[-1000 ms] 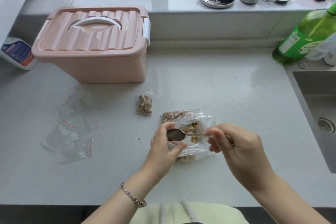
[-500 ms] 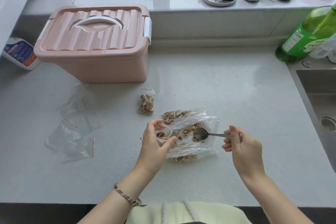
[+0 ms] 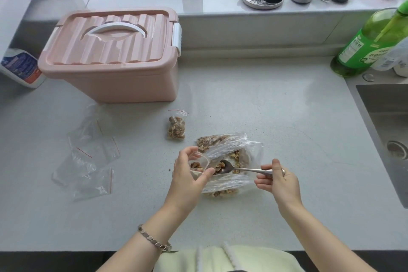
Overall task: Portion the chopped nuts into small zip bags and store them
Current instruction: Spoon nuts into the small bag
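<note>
The left grip [image 3: 189,174] holds the small zip bag [image 3: 197,166] open beside the big nut bag [image 3: 245,148] on the desk [image 3: 287,117]; the right grip [image 3: 278,181] pinches the spoon [image 3: 242,169], bowl among nuts [image 3: 235,157]. Lift a level scoop, tip well inside

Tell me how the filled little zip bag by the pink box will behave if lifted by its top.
Filled zip bag: thin clear film, so likely floppy, nuts slumping downward. Small portion, so probably light. I cannot tell whether its top is sealed; nuts might spill if tipped.
</note>
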The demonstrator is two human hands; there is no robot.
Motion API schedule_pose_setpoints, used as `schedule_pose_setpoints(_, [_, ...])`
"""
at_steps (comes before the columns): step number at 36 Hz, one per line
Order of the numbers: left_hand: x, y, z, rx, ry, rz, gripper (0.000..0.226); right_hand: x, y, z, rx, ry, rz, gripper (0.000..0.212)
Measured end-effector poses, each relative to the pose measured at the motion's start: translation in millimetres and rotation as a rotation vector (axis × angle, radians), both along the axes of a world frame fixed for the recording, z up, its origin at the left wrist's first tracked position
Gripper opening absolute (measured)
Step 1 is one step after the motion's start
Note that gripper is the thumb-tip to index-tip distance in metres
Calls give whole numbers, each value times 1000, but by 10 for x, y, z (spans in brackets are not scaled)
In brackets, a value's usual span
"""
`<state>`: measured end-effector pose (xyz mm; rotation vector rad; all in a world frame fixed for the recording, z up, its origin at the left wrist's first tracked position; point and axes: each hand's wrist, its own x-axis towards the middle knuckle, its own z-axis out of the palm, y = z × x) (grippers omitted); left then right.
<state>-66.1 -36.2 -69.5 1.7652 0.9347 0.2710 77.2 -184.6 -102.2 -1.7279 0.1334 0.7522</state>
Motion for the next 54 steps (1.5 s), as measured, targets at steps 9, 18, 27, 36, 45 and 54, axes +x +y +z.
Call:
schedule_pose_setpoints(9, [-2, -32, -40, 6, 23, -41, 47, 224, -256, 369, 53, -57, -46, 42])
schedule_pose_setpoints(18, [64, -80, -52, 6, 87, -99, 50, 232, -129, 943, 177, -217, 35, 62])
schedule_pose_setpoints(27, [144, -137, 33, -19, 54, -103, 48, -66, 135, 1262, 169, -733, 427, 51])
schedule_pose_setpoints(36, [94, -136, 16, -30, 12, -64, 48, -122, 159, 1294, 157, -1012, 501, 52])
schedule_pose_setpoints(45, [27, -52, 34, -53, -18, -4, 43, -106, 104, 1262, 210, -633, 194, 46])
schedule_pose_setpoints(54, [-68, 104, 11, -16, -60, 116, 49, 102, -85, 386, -12, -152, 33, 35])
